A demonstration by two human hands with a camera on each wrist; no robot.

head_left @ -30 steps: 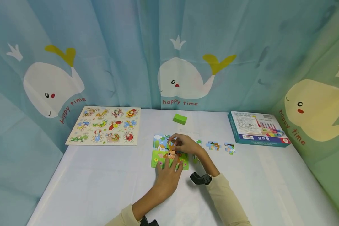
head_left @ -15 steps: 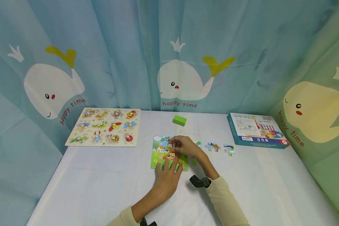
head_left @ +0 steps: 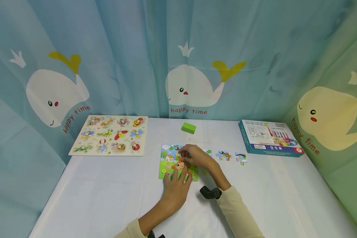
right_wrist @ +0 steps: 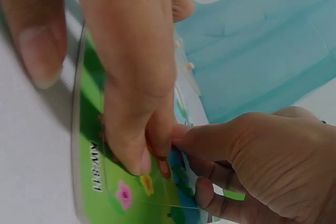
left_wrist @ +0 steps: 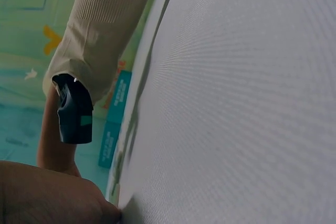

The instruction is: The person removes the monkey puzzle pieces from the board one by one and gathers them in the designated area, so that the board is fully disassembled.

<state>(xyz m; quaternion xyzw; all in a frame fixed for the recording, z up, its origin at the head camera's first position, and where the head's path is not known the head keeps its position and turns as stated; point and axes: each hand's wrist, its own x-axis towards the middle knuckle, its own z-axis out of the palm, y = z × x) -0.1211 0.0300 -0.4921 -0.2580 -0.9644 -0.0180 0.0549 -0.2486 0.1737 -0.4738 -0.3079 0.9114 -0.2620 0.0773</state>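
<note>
Left grip (head_left: 175,191) spread, we note: the fingers reach forward over the near edge of the picture puzzle (head_left: 168,163), tips pressing on its lower part. Right grip (head_left: 195,156) bent over the puzzle's upper right, thumb and fingers curved toward one another at its surface. We cannot tell whether they pinch a piece; the fingers hide that spot.

The puzzle lies flat on the white-covered counter (head_left: 107,191), straight ahead of the person. We make out a small house, a brown animal and green grass; in the right wrist view we read "KW-811" near the edge, with a pink flower (right_wrist: 124,195) and a yellow flower (right_wrist: 146,184) close by.

To its right we count two loose pieces in plain sight, a brown-and-blue piece (head_left: 224,155) and, just beyond, a piece with a dark branch (head_left: 241,158). More puzzle parts show beside the right grip, partly covered.

Farther back we log a green block (head_left: 189,128) behind the puzzle, an insect board (head_left: 128,140) to the left, and a teal-sided box (head_left: 270,138) to the right. Behind all hangs a blue curtain (head_left: 131,66) printed with whales.

Both sleeves are cream; a black device (head_left: 210,192) sits at the right wrist. In the left wrist view we get mostly cloth, with the left grip cut off at the lower corner.
</note>
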